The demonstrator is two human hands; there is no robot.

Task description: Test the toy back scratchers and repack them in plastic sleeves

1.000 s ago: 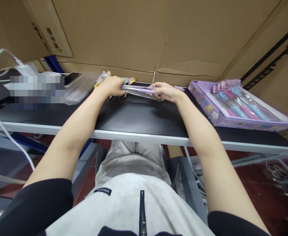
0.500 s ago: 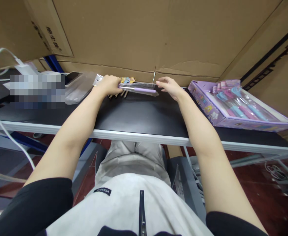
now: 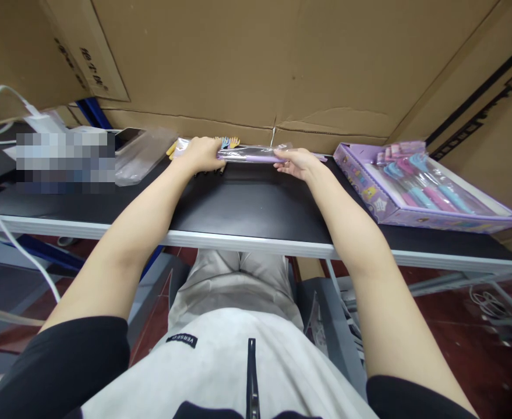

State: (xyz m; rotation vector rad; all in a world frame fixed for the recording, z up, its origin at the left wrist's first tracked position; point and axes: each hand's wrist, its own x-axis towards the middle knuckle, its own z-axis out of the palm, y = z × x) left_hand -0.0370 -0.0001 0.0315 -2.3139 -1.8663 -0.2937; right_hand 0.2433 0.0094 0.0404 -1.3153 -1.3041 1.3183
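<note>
A back scratcher with a purple handle lies level inside a clear plastic sleeve, just above the far part of the black table. Its head end is hidden under my left hand, which is closed around the sleeve. At the other end my right hand grips the sleeve, thumb above and fingers curled below. Behind and under my left hand are several loose back scratchers with blue and yellow hand-shaped heads; their dark tips show below my fingers.
On the right stands an open purple display box with several bagged blue and pink back scratchers. Empty plastic sleeves lie at left beside a white charger with a cable. A cardboard wall closes off the table's back.
My right hand has moved left and closed on the sleeve's right end. The bagged back scratcher has shifted slightly right and now lies more level.
</note>
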